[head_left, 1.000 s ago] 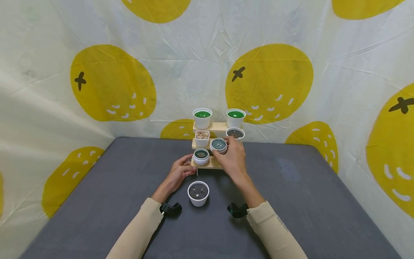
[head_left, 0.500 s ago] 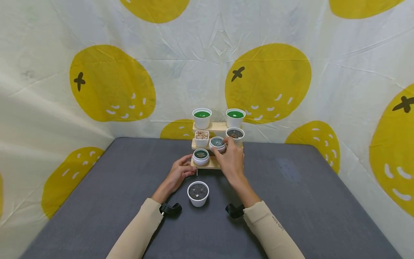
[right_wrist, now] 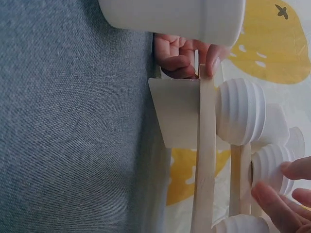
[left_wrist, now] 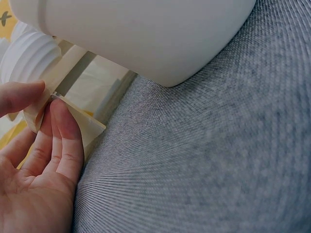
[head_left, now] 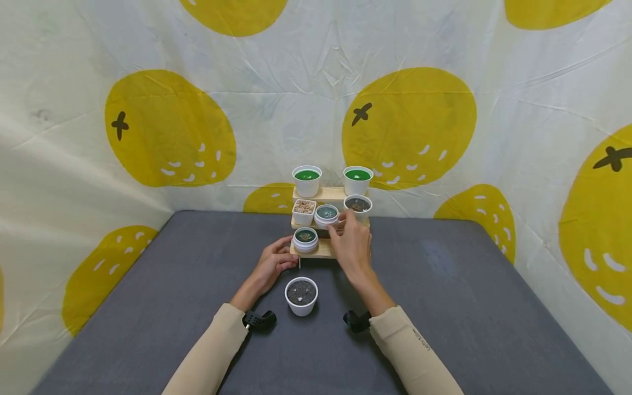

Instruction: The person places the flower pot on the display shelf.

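Note:
A three-tier wooden stand [head_left: 326, 251] carries small white pots. My left hand [head_left: 270, 264] pinches its lower left corner, the thumb on the wooden board [right_wrist: 206, 145] and the fingers below. On the middle tier stands a ribbed pot with a grey-green top [head_left: 326, 216], close beside a square pot of beige bits [head_left: 304, 212]. My right hand [head_left: 353, 247] is at that ribbed pot's right side, thumb and forefinger apart with their tips against or very near its wall. Another ribbed pot with a dark green top [head_left: 305, 240] sits on the lowest tier at the left.
Two pots with bright green tops, a left one [head_left: 307, 181] and a right one [head_left: 357, 180], stand on the top tier. A dark-filled pot [head_left: 357, 206] is at the middle tier's right. Another pot with grey filling [head_left: 301, 296] stands on the grey table [head_left: 163, 329] in front.
The grey-green ribbed pot has shifted left and back onto the middle tier, up to the square pot. My right fingers have slipped from around it to its right side. The left hand stays put.

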Action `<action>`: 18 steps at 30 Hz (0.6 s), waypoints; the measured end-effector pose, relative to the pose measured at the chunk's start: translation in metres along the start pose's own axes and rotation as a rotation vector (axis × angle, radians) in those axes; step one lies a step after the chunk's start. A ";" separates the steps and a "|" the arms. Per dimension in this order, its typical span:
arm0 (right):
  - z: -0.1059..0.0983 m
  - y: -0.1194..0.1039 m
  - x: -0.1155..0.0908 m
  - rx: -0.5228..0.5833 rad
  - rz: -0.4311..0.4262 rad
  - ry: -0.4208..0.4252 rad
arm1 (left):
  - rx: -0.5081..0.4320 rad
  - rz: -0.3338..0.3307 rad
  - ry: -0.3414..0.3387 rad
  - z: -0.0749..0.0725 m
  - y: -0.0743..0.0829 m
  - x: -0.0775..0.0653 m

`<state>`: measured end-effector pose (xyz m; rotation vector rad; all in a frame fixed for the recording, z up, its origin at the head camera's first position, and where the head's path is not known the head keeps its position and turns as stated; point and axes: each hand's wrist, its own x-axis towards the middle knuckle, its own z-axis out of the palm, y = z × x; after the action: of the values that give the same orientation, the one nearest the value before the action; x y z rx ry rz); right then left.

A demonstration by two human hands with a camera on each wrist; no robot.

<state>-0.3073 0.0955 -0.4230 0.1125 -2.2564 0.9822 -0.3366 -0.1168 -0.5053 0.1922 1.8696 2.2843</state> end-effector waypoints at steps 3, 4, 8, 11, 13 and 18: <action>0.002 0.000 0.001 -0.032 -0.031 0.009 | -0.009 0.003 -0.005 0.000 0.000 0.000; 0.003 0.000 0.001 -0.046 -0.047 0.009 | -0.012 0.004 -0.006 0.000 0.000 0.000; 0.004 -0.002 0.001 -0.081 -0.090 -0.013 | -0.009 0.014 -0.017 -0.001 0.001 0.000; 0.004 -0.002 0.001 -0.097 -0.087 -0.040 | -0.009 0.010 -0.015 -0.001 0.001 0.001; 0.004 -0.001 0.001 -0.107 -0.069 -0.055 | -0.008 0.005 -0.011 -0.002 0.001 0.001; -0.001 -0.001 0.001 -0.095 -0.045 -0.083 | -0.013 -0.007 -0.004 -0.003 -0.001 0.001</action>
<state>-0.3067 0.0961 -0.4217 0.1642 -2.3616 0.8598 -0.3381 -0.1189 -0.5066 0.1879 1.8494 2.2889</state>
